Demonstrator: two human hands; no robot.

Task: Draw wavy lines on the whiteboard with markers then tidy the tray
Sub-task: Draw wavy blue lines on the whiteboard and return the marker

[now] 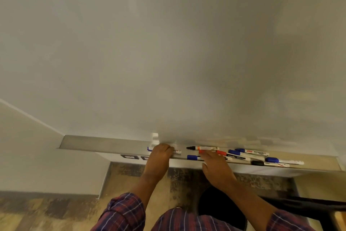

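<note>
Nearest the camera are the person's plaid sleeves (125,212), with a dark rounded shape (221,206) between the forearms and a black bar (303,205) crossing the lower right corner above the mottled brown floor (56,210). Both arms reach up over the front lip of the tray (104,145), a long metal ledge at the foot of the whiteboard (168,52). The left hand (161,155) is curled over a marker (177,151), whose blue cap pokes out on the left and white barrel on the right. The right hand (215,165) lies spread with its thumb out to the side. Its fingers are stretched flat across the tray, covering part of a blue-capped marker (192,157) at the front lip and touching a red-capped one (221,153). Just behind the fingertips lies an uncapped marker (206,148) with a black tip and an orange band, pointing left into the gap between the two hands. To the right, a loose crowd of markers with blue caps (241,150) and a black cap (257,163) lies criss-crossed, filling the tray almost to its right end. Leftward, the tray's metal runs on to its cut end beside the wall (28,146). Two dark sockets (129,156) sit under the lip. A small white clip (155,138) stands at the board's lower edge just behind the left hand, and the grey board rises beyond.
</note>
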